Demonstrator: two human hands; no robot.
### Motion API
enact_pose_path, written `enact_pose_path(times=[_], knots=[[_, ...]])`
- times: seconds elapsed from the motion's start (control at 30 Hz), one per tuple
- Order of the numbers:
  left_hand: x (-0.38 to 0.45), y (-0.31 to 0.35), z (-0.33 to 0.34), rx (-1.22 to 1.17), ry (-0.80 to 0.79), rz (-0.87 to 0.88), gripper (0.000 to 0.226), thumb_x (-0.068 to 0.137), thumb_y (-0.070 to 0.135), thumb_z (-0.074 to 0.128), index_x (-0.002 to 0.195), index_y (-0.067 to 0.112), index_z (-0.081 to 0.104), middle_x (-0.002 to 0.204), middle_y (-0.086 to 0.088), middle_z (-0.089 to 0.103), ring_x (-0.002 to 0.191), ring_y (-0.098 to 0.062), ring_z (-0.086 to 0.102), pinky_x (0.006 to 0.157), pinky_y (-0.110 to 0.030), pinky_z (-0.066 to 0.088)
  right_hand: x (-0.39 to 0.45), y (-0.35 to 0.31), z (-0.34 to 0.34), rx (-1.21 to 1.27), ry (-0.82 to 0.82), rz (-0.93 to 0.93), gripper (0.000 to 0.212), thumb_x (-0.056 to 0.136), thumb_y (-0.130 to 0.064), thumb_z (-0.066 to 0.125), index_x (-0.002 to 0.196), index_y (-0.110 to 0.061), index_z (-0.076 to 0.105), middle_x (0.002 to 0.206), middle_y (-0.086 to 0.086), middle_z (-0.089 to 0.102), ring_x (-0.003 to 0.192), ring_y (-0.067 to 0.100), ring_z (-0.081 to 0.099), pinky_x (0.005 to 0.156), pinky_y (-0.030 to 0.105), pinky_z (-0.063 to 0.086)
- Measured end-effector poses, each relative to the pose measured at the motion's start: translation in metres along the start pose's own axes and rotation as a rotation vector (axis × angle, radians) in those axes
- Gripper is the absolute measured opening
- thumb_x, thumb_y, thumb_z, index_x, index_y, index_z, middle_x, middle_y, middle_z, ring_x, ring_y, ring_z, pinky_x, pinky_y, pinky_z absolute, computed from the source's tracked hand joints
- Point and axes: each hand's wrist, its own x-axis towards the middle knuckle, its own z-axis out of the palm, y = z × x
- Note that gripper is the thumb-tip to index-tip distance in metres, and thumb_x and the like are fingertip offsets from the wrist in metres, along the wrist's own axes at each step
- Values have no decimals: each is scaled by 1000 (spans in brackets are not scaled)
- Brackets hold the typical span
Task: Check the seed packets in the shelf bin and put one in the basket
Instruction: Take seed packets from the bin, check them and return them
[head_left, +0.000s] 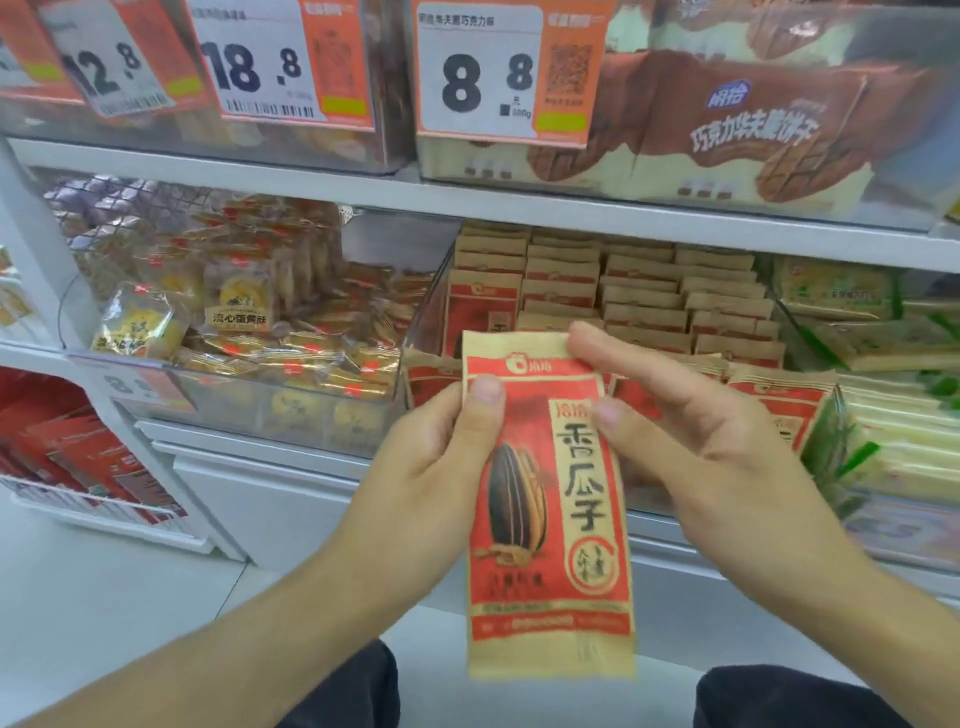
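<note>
You hold the red-and-tan paper sunflower-seed packet (550, 499) upright, just in front of the clear shelf bin (613, 306). Your left hand (441, 457) pinches its edge; your right hand (696, 431) lies spread, fingertips touching. With one thumb gripping, it could slip. No basket shows.

Left hand (441, 457) pinches a seed packet (550, 519); right hand (691, 431) apparently touches it.
</note>
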Motion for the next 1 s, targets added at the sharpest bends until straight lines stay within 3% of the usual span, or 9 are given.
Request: enact_pose_path(times=[0.17,0.27,0.4,0.5,0.57,0.63,0.77,0.9,1.0], knots=[[-1,-12,9,100,-72,-106,41,92,44,42,94,20,75,81,0,79,74,-12,76,61,-15,54,-18,22,-18,-107,-17,95,42,84,-20,61,125,-28,65,104,-6,78,85,21,77,61,28,61],[3,-17,12,167,-61,-203,66,80,64,44,76,4,71,70,-16,73,65,-23,73,65,-27,56,-21,32,-23,-81,25,119,34,84,-19,64,117,-25,67,94,7,79,76,26,77,57,32,61],[9,-16,23,152,23,-264,73,84,63,41,52,-1,59,56,-15,67,51,-16,62,53,-15,50,-21,34,-34,-32,78,156,42,81,-20,68,122,-25,61,86,13,76,75,31,77,56,38,62],[15,-22,31,179,14,-231,91,89,73,45,71,-14,63,70,-30,68,59,-32,62,69,-38,56,-19,31,-41,3,115,215,53,76,-22,69,127,-23,56,82,13,76,77,34,76,56,42,60],[17,-25,34,234,41,-168,97,78,80,47,80,-16,62,79,-38,62,63,-45,59,72,-55,54,-20,28,-46,6,101,275,47,78,-24,69,124,-17,59,84,15,77,80,33,76,58,40,61],[17,-24,37,250,51,-126,94,74,78,48,82,-14,64,80,-37,63,71,-50,60,74,-59,52,-22,24,-50,1,22,341,38,81,-27,68,114,-9,66,87,15,79,80,33,77,61,36,62],[19,-27,42,271,47,-61,86,78,72,48,82,-12,67,77,-32,66,74,-48,62,74,-54,53,-29,18,-57,-68,-127,424,42,78,-37,70,100,-1,70,88,13,79,80,37,76,71,41,65],[18,-25,47,194,-34,-180,73,90,69,49,65,4,71,63,-18,69,56,-29,66,52,-31,55,-27,16,-63,-116,-47,349,28,81,-31,68,80,-4,72,81,16,78,72,38,76,63,43,65],[16,-21,51,125,-111,-258,52,79,56,46,47,20,66,52,-1,64,45,-11,59,45,-18,48,-22,17,-72,-67,76,321,31,83,-28,65,86,3,67,79,17,77,67,33,76,57,36,64]])
